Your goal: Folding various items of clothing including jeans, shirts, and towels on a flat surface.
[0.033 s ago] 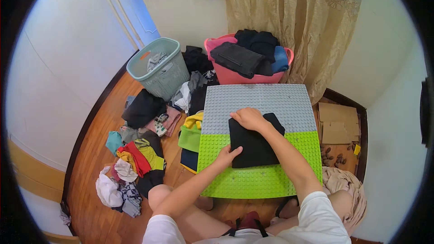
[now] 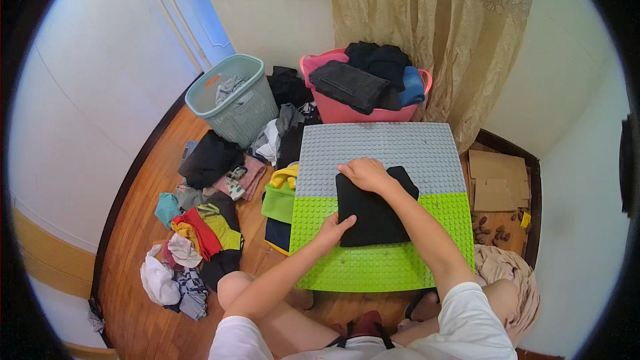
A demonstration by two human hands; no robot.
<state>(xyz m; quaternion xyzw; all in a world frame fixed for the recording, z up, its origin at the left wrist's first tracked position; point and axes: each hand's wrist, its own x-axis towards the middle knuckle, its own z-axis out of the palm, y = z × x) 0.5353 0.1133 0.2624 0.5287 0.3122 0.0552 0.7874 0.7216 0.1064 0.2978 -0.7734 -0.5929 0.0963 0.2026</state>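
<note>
A black folded garment [image 2: 373, 217] lies flat on the studded tabletop [image 2: 333, 273], across the line between its grey far half and its green near half. My left hand [image 2: 335, 230] pinches the garment's left edge, thumb on top and fingers mostly hidden at the side. At the far left corner, my right hand [image 2: 365, 175] grips the cloth with its fingers curled over the far edge. My right forearm passes over the garment's right part and hides some of it. The kind of garment cannot be made out.
Behind the table stands a pink basket [image 2: 373, 115] heaped with folded clothes. A pale green laundry basket [image 2: 243, 117] is at the far left. Loose clothes [image 2: 207, 233] cover the floor on the left. Flattened cardboard [image 2: 497, 173] and beige cloth [image 2: 510, 277] lie on the right.
</note>
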